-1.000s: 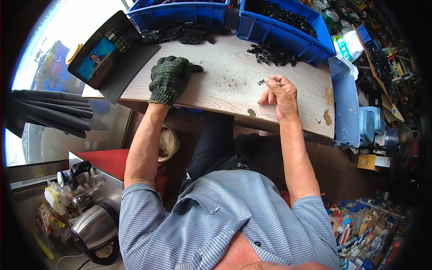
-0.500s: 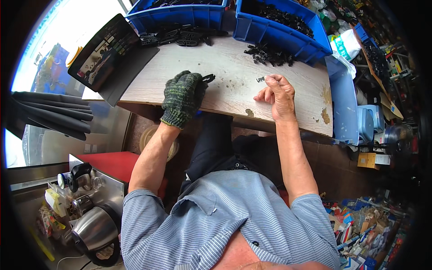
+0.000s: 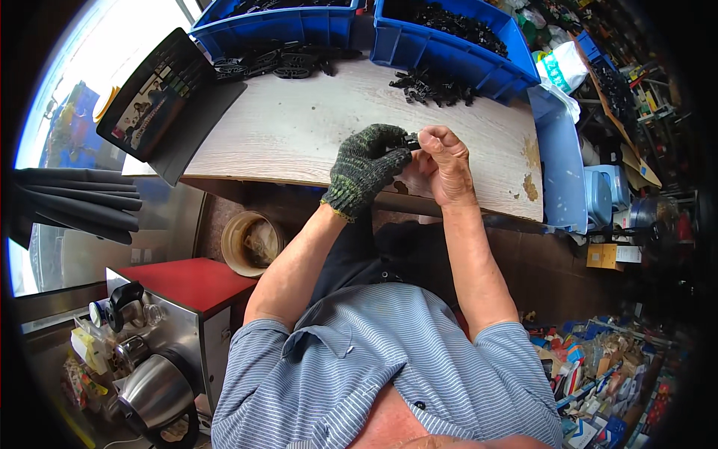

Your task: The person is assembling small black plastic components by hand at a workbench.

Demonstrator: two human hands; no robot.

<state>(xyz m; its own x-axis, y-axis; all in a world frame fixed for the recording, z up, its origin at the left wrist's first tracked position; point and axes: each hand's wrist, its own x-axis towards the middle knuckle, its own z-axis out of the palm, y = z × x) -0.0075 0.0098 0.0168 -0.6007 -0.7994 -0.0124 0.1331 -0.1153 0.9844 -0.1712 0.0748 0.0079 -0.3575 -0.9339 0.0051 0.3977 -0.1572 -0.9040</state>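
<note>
Over the table's near edge, my two hands come together. My left hand [image 3: 364,170], in a dark green knitted glove, is closed on a black plastic part [image 3: 410,140] that shows only at the fingertips. Bare and pinched, my right hand [image 3: 450,166] meets it from the right, thumb and forefinger against the same spot. The small black piece it held earlier is mostly hidden between the fingers. Farther back on the table lie a heap of small black plastic pieces [image 3: 430,87] and a row of larger black plastic parts with oval openings [image 3: 292,64].
Two blue bins [image 3: 278,28] [image 3: 456,46] of black parts stand along the back of the pale table [image 3: 299,112]. At left is an open tablet [image 3: 161,97]; a light blue tub [image 3: 561,161] adjoins the right edge. Below are a round bucket [image 3: 233,243] and a steel kettle [image 3: 158,385].
My gloved left hand has moved right with its black part and now meets my right hand. The right hand has stayed nearly in place, still pinching. The whole view has shifted slightly.
</note>
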